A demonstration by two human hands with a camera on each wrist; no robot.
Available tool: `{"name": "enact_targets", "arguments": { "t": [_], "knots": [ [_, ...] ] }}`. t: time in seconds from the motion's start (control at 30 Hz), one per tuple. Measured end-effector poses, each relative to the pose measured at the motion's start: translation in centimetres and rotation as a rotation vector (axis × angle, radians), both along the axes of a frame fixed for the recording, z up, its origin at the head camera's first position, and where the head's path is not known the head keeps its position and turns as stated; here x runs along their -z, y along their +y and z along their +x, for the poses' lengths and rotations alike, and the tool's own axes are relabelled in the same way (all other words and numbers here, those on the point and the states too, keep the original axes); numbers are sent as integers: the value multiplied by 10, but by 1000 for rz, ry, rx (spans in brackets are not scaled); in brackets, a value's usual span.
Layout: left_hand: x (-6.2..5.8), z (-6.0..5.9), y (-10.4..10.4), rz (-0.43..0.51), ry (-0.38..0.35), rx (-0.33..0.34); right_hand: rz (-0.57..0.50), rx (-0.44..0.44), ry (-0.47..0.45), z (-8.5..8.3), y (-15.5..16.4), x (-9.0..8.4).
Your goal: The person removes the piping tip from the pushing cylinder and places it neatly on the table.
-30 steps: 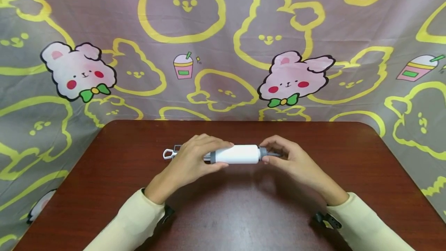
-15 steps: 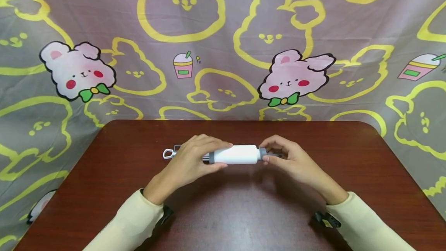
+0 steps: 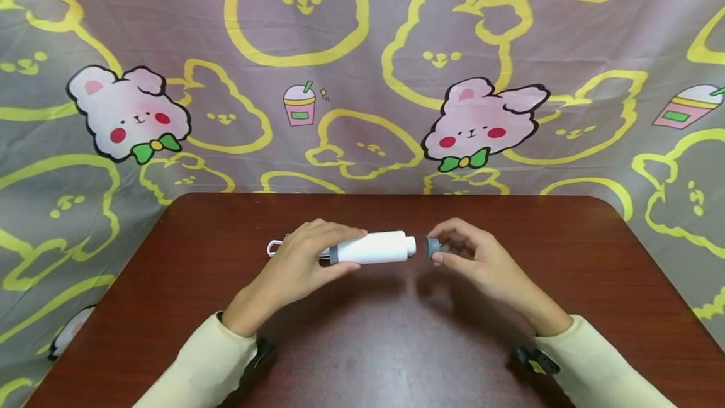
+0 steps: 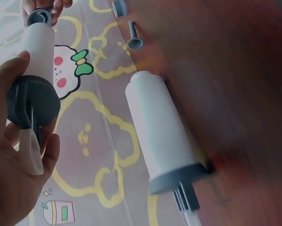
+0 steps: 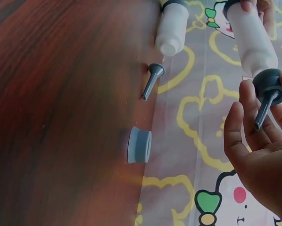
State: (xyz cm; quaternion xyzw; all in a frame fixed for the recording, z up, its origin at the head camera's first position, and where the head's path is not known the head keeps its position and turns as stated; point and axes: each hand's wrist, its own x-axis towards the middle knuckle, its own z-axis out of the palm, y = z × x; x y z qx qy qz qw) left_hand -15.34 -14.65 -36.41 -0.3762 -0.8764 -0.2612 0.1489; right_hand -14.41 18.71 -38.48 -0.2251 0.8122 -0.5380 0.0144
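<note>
Left hand (image 3: pixel 297 263) grips the white cylinder (image 3: pixel 374 248), thumb and fingers wrapped round its gray-collared end. Right hand (image 3: pixel 476 254) pinches a gray nozzle cap (image 3: pixel 432 247) between thumb and fingers. Cylinder is held near level above the table (image 3: pixel 362 357), narrow white neck pointing at the cap; the two are apart, small gap between. White loop handle (image 3: pixel 274 247) sticks out past the left hand.

Vs half a second ago: cap was on the neck, now it's off and the neck is exposed; cylinder sits a bit further left, right hand about the same place.

Right wrist view shows the cap's thin spout pointing back toward the palm. Both wrist views also show a second white cylinder (image 4: pixel 157 125), a loose gray nozzle (image 5: pixel 153 77) and a blue-gray ring (image 5: pixel 140 146) in a row along the table edge; can't make these out in the head view. Behind: fabric backdrop (image 3: pixel 340 80) with printed rabbits and drink cups. Pale sleeves (image 3: pixel 198 357) on both arms.
</note>
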Motion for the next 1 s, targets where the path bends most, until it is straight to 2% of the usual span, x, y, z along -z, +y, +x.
{"name": "enact_targets", "arguments": {
  "t": [0.3, 0.47, 0.63, 0.87, 1.0],
  "knots": [
    [10, 12, -29, -47, -86, -91, -7, -7, -2, 0, 5, 2],
    [20, 16, -45, -68, -87, -124, -17, -19, -14, 0, 6, 4],
    [28, 16, -56, -81, -95, -112, -11, -21, -13, 1, 7, 5],
    [34, 17, -64, -89, -183, -99, -14, -28, -10, 0, 8, 7],
    [39, 15, -65, -89, -196, -80, -25, -40, -8, 0, 7, 7]
  ]
}}
